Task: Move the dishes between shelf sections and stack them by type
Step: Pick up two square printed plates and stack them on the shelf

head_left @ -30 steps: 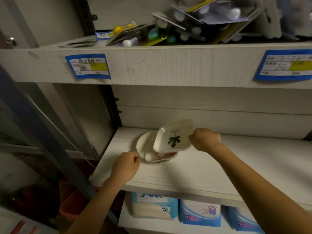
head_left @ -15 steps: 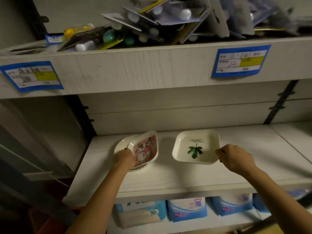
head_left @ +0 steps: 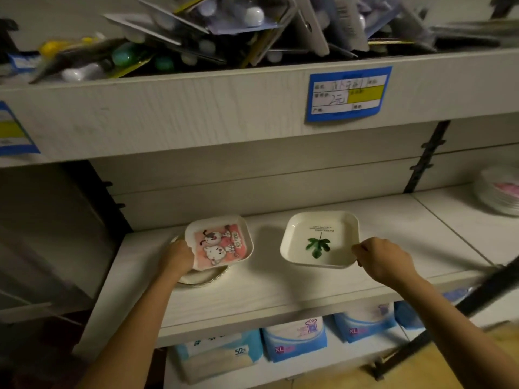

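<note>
Pinching rims, left hand (head_left: 177, 255) holds cartoon dish (head_left: 222, 242), right hand (head_left: 382, 259) leaf dish (head_left: 317, 237); fingertips hidden

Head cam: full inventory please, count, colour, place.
leaf dish: 1, white with green leaf, middle shelf centre
cartoon dish: 1, white with pink print, middle shelf left, tilted over round plates
round plates: count unclear, white, under cartoon dish
plate stack: 1, white and pink, right section, blurred
price tags: 2, blue and yellow, upper shelf front
carded packs: many, mixed, upper shelf
soft packs: several, blue and white, lower shelf
left hand: 1, holds cartoon dish
right hand: 1, pinches leaf dish rim
</note>
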The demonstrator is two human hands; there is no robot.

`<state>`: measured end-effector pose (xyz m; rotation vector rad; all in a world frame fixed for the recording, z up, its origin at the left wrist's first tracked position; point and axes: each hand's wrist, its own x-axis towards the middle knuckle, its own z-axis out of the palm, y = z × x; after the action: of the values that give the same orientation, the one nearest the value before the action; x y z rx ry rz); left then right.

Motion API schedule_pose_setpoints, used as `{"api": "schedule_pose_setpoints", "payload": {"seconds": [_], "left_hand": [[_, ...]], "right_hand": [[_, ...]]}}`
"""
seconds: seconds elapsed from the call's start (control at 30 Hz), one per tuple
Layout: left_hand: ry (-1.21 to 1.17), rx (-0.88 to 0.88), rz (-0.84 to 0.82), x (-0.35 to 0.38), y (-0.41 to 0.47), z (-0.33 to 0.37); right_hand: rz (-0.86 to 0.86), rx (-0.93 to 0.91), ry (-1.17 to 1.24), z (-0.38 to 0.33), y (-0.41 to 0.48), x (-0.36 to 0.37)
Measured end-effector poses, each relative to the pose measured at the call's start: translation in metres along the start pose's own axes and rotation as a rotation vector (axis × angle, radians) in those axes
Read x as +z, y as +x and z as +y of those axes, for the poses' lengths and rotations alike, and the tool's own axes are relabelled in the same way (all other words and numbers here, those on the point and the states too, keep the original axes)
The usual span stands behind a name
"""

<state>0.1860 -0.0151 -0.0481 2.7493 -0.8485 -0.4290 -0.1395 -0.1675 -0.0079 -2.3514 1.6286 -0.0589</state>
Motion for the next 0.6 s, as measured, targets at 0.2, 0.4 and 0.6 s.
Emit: {"api": "schedule_pose_setpoints", "payload": {"seconds": [0.2,0.4,0.6], "left_hand": [[-0.035,0.140,0.112,-0.009,-0.014,0.018],[-0.143,0.292,0.095,-0.005,-0.037,0.055],[-0.161,0.400,0.030,0.011,-0.064,0.099]], "right_hand": [[-0.002,0.040,0.078,0.015,-0.009,-0.007],[0.019,0.102,0.177,0.054,-0.027,-0.015],[0.040,0.193,0.260,0.101,-0.049,-0.029]]}}
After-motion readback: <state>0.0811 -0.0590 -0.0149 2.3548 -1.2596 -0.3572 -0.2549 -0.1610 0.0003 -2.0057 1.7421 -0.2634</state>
